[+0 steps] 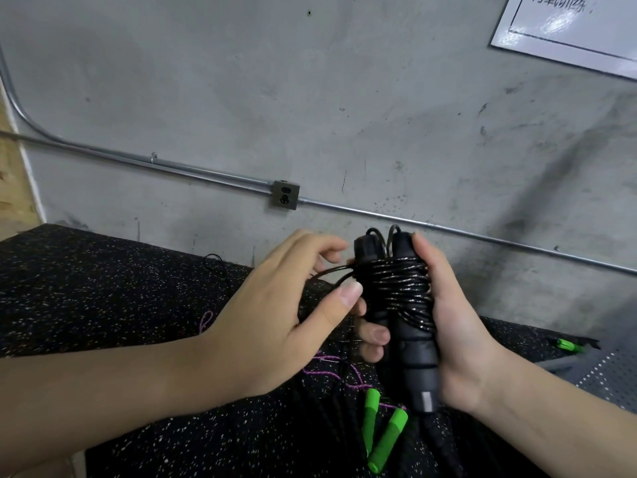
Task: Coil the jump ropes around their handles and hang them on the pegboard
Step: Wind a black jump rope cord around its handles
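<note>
My right hand (458, 326) grips two black jump-rope handles (410, 343) held upright side by side, with glossy black rope (396, 284) coiled many times round their upper halves. My left hand (293, 305) is just left of the coil, its thumb and fingers curled round the loose strands of black rope that lead off the coil to the left. Below on the floor lie two bright green handles (382, 432) with a thin purple rope (331, 370) tangled beside them.
A speckled black rubber floor (120, 305) runs up to a grey concrete wall (310, 98) with a metal conduit and junction box (284, 194). Another green handle (567, 346) lies at the right by a grey perforated panel (606, 377). A white sign (579, 25) hangs top right.
</note>
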The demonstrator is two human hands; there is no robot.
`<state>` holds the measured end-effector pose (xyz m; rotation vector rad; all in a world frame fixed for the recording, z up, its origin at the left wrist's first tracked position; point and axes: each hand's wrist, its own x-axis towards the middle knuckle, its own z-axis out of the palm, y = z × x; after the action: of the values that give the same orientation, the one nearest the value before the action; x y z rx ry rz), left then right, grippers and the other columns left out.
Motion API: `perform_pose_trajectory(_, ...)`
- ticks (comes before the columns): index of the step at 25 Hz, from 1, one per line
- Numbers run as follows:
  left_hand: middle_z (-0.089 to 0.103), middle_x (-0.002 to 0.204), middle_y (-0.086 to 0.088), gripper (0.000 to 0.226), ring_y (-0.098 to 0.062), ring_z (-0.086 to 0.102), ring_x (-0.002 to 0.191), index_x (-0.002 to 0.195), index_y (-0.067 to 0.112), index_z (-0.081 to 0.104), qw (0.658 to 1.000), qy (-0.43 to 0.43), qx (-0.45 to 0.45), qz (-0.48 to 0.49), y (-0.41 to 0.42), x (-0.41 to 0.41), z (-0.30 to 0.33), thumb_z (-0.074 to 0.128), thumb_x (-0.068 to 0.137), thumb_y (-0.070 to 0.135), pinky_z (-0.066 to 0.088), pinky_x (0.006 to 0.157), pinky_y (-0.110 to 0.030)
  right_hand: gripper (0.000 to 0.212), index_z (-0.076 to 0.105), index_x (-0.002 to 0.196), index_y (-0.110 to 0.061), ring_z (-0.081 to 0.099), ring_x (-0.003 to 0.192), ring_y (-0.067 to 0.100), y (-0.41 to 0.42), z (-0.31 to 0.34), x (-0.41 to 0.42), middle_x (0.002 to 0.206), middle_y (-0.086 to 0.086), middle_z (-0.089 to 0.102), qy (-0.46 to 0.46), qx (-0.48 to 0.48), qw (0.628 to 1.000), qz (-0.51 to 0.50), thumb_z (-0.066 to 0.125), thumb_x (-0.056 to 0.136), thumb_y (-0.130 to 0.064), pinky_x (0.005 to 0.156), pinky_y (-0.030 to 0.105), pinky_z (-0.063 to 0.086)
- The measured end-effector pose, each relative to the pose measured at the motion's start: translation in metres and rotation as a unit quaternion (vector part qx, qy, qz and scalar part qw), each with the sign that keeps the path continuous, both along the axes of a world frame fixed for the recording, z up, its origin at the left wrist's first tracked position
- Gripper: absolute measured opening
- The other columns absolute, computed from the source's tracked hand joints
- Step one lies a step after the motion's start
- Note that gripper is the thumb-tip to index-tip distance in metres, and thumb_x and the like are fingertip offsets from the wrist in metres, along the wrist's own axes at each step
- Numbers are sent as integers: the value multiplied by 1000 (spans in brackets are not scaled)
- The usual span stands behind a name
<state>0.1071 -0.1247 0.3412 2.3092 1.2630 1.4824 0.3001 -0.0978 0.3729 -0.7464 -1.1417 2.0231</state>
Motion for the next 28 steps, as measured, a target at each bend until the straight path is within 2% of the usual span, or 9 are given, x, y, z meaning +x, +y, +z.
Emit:
perform_pose_trajectory(3,66,102,24,49,1,65,92,115,37,59,989,-68,-131,20,3,-2,-1,55,84,75,48,80,-13,57,63,95,-21,38,53,15,8,3,7,80,7,50,41,-14,999,-11,46,89,-75,52,28,39)
perform_pose_trajectory(7,71,78,21,50,4,61,65,97,31,68,972,-146,-182,29,5,2,0,65,65,70,47,68,-11,56,56,103,-22,39,54,15,13,1,12,81,7,49,51,-11,999,-13,46,89,-76,51,28,40)
perform_pose_trajectory(10,76,81,15,42,-1,70,73,97,28,73,959,-214,-183,23,8,0,4,75,67,57,52,71,-13,55,60,102,-21,39,54,16,17,1,12,81,8,50,27,6,999,-24,46,90,-74,52,29,39)
perform_pose_trajectory(15,76,86,7,41,-13,72,79,98,30,75,956,-280,-92,0,15,1,20,84,65,52,59,78,-24,57,61,98,-19,42,54,18,16,3,-2,79,9,54,-29,13,999,-30,51,87,-74,54,30,40)
perform_pose_trajectory(17,75,90,5,34,-15,69,82,101,34,78,963,-266,-33,-24,18,2,23,87,71,49,59,79,-31,59,65,99,-20,43,55,17,13,6,-9,79,8,54,-43,8,999,-23,51,86,-76,55,30,41)
perform_pose_trajectory(19,70,104,9,41,-13,64,92,114,31,76,977,-207,29,-37,21,3,21,80,77,46,56,84,-28,57,68,93,-21,43,55,17,8,11,-14,77,7,54,-50,4,999,-21,51,86,-75,56,31,40)
perform_pose_trajectory(24,58,136,-3,49,-19,56,117,141,8,61,984,50,166,-28,29,1,11,60,102,37,45,102,-29,58,74,110,-24,43,56,17,-2,15,-19,71,3,50,-35,0,999,-35,52,87,-72,58,32,40)
perform_pose_trajectory(26,59,132,-2,48,-16,57,118,144,8,58,986,49,157,-21,31,-1,8,56,104,34,47,102,-30,58,70,105,-21,43,57,17,0,8,-17,76,6,52,-24,-10,999,-40,53,86,-74,59,32,40)
perform_pose_trajectory(28,61,121,7,46,-13,60,115,143,13,60,994,-16,97,-45,31,-2,7,60,102,32,49,100,-28,58,69,96,-19,42,57,17,3,3,-13,78,7,54,-22,-22,998,-46,52,86,-74,57,31,40)
